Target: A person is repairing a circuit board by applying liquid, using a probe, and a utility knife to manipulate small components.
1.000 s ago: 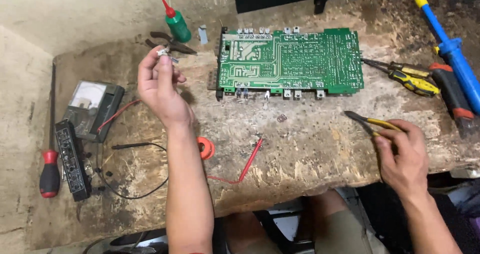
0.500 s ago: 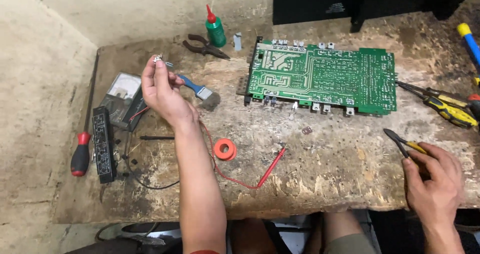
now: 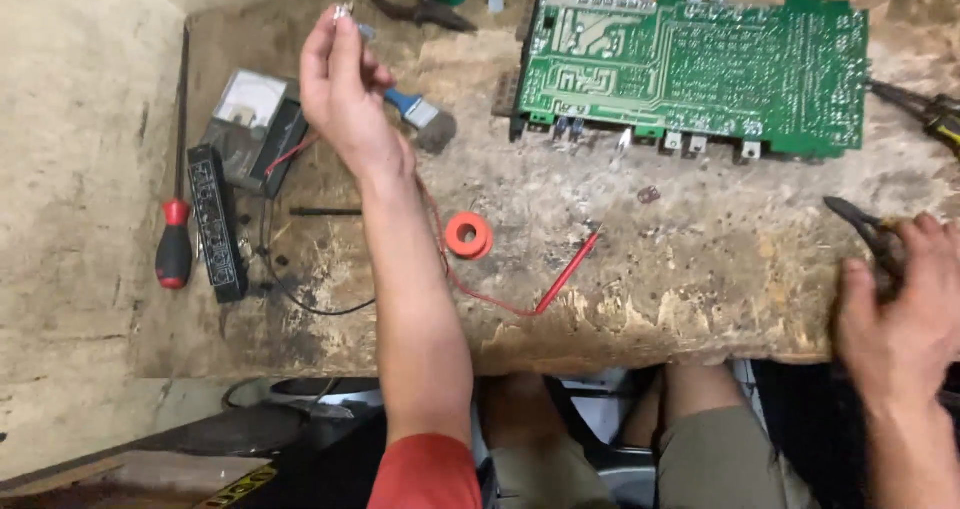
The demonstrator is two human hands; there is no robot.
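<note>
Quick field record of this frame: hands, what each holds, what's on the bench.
left hand: raised, pinching a small metal part
right hand: on pliers at bench edge
board: green circuit board, flat, solder side up
near left hand: blue-handled brush, analog meter, red probe
other: red solder spool, red screwdriver
surface: worn wooden bench

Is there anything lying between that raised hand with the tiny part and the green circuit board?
Yes: below the left hand, which pinches a small metal part, a blue-handled brush lies on the bench just left of the circuit board.
</note>
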